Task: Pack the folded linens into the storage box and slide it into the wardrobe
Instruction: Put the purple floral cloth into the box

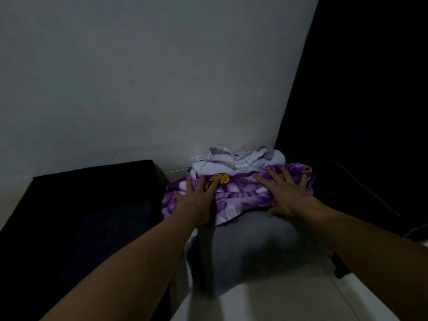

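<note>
Two hands point(196, 200) point(286, 193), one purple floral linen point(240, 193), one grey cloth point(236, 162)

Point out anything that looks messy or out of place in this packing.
The purple floral linen overhangs the grey storage box at its front edge, under both flat hands. Behind it, the white cloth sits crumpled rather than folded. Nothing looks torn.

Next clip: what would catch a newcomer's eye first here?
The purple flowered cloth at centre, bright in a dim room, with the left hand and right hand pressed flat on it. Behind it a pale grey cloth lies crumpled against the white wall.
</note>
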